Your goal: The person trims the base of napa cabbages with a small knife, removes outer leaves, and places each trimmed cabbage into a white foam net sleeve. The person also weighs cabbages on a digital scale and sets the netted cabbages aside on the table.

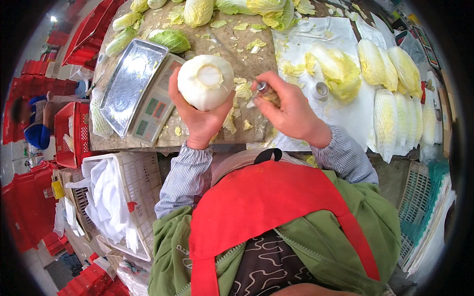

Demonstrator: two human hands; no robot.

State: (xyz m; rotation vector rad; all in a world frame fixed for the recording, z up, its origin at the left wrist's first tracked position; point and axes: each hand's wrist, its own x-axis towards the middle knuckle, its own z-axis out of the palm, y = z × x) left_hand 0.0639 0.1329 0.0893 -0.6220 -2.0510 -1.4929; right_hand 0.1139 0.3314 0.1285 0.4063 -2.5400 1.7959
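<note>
My left hand (pixel 202 118) holds a napa cabbage (pixel 205 83) from below, its pale cut stem end facing the camera. To its right, my right hand (pixel 290 109) is closed around the handle of a knife (pixel 270 96); the long thin blade (pixel 231 53) points away over the table and looks blurred. Bits of yellow leaf (pixel 243 90) lie on the worn tabletop between and beyond my hands. Left of the cabbage stands a digital scale (pixel 148 114) with a metal tray (pixel 133 85) on it. Loose yellow leaves (pixel 337 74) lie on white sheeting at the right.
More napa cabbages (pixel 199 13) lie along the far edge. Several cabbages in foam netting (pixel 385 118) line the right side, near a roll of tape (pixel 320 90). A white crate (pixel 139 185) of netting stands lower left. Red crates (pixel 72 135) and another person (pixel 37 118) are farther left.
</note>
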